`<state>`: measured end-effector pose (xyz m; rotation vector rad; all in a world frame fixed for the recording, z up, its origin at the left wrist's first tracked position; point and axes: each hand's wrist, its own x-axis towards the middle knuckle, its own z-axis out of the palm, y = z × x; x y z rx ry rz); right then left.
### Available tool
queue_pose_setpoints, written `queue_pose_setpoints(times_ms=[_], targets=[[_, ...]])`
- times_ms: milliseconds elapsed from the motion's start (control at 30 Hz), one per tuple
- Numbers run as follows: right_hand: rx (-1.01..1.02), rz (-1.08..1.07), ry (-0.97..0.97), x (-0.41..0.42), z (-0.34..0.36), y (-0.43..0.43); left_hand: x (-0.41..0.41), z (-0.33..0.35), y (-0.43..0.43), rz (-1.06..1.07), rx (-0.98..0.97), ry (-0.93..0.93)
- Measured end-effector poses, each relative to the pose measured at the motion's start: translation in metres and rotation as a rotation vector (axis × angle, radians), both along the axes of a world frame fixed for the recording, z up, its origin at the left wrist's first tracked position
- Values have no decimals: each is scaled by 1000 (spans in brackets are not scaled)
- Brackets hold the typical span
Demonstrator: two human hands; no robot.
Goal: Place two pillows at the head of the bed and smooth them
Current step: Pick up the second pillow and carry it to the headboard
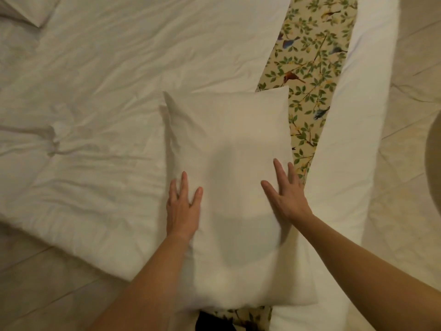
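A white pillow (229, 149) lies lengthwise in front of me, partly on the white duvet (107, 80) and partly over a floral strip of sheet (307, 58). My left hand (182, 206) rests flat on the pillow's left edge, fingers spread. My right hand (286, 192) lies flat on its right side, fingers apart. Neither hand grips the fabric. At the top left corner shows a corner of a second white pillow (21, 8).
A long white rolled or folded bedding edge (353, 139) runs along the right of the floral strip. Beige tiled floor (410, 163) lies to the right and at the bottom left. A dark shape (212, 322) sits under the pillow's near end.
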<state>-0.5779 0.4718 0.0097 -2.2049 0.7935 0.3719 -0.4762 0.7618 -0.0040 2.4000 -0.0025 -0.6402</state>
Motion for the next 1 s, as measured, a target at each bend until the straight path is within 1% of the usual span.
queue_pose_setpoints(times_ms=[100,200,267,533,667,833,1000], targets=[[16,-25,-3,2,-3,-1,2,0,-2,24,-21,0],[34,-37,-7,2,-6,-3,4,-3,-6,76,30,-26],[52,-51,-13,3,-9,-5,7,-5,-7,80,39,3],[155,-128,-57,4,-11,3,6,-11,-10,69,-47,33],[191,-151,-71,6,2,19,0,-8,-17,66,-45,-3],[206,-190,-105,7,23,29,-9,22,-39,69,69,59],[163,-167,-108,8,50,40,-18,58,-53,-2,166,4]])
